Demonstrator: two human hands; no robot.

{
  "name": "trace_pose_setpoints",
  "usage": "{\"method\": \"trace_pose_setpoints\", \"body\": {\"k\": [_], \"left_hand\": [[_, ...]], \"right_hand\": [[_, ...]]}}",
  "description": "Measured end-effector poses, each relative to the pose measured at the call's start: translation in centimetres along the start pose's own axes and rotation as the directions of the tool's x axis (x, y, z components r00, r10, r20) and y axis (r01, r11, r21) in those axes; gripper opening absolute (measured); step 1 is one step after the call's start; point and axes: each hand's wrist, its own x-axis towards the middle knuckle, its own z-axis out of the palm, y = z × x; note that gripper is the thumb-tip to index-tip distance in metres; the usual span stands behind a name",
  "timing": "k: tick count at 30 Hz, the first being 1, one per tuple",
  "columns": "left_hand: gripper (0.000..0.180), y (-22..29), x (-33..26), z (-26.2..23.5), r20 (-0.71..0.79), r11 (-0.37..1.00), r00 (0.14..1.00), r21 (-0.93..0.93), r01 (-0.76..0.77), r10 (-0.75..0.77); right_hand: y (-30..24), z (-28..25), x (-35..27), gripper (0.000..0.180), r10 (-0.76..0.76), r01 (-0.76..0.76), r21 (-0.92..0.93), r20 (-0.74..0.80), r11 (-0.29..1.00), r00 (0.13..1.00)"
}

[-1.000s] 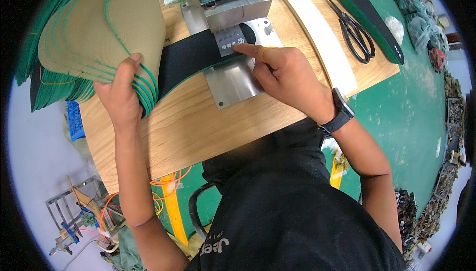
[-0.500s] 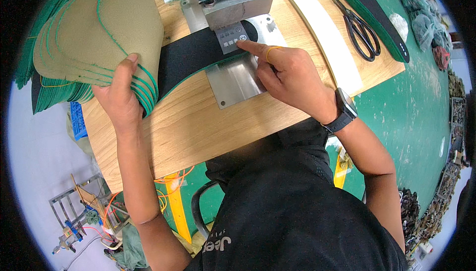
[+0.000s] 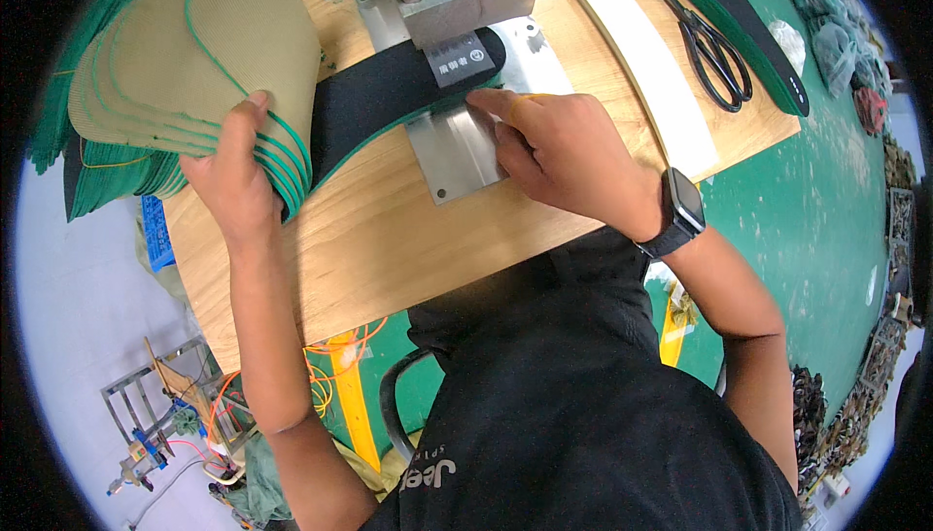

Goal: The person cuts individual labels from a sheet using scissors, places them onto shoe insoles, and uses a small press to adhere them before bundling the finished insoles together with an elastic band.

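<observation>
My left hand [image 3: 236, 167] grips a bent stack of insoles [image 3: 258, 31] at the table's left, thumb on top. They have tan mesh undersides and green edges. One insole's black face [image 3: 364, 99] stretches right from that stack onto a metal plate [image 3: 457, 157]. On its end lies a small grey label [image 3: 459, 60] with pale print, partly hidden beneath the metal press block [image 3: 476, 11]. My right hand [image 3: 569, 147] holds nothing; its index finger points to the insole's near edge, just below the label, with the thumb apart and the other fingers curled. Whether the fingertip touches the edge I cannot tell.
On the wooden table [image 3: 360, 249], a long white curved strip [image 3: 637, 55] runs behind my right hand. Black-handled scissors [image 3: 714, 60] and another insole stack [image 3: 743, 31] lie farther right. More green-edged insoles [image 3: 112, 181] are piled at the left.
My right index finger has drawn back from the label to the insole's near edge, uncovering more of the label. My left hand keeps its hold on the stack.
</observation>
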Motion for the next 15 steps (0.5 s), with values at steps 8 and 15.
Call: {"method": "trace_pose_setpoints", "body": {"k": [8,15], "left_hand": [[0.02,-0.1,-0.2,-0.1,0.018,0.997,0.998,0.054,0.057,-0.058],[0.02,0.7,-1.3,1.4,0.081,0.978,0.993,0.186,-0.095,0.081]], "right_hand": [[-1.3,-1.3,-2.5,0.03,0.03,-0.031,0.157,0.006,0.987,1.0],[-1.7,-0.6,-4.2,0.032,0.024,-0.005,0.205,-0.089,0.979,0.996]]}}
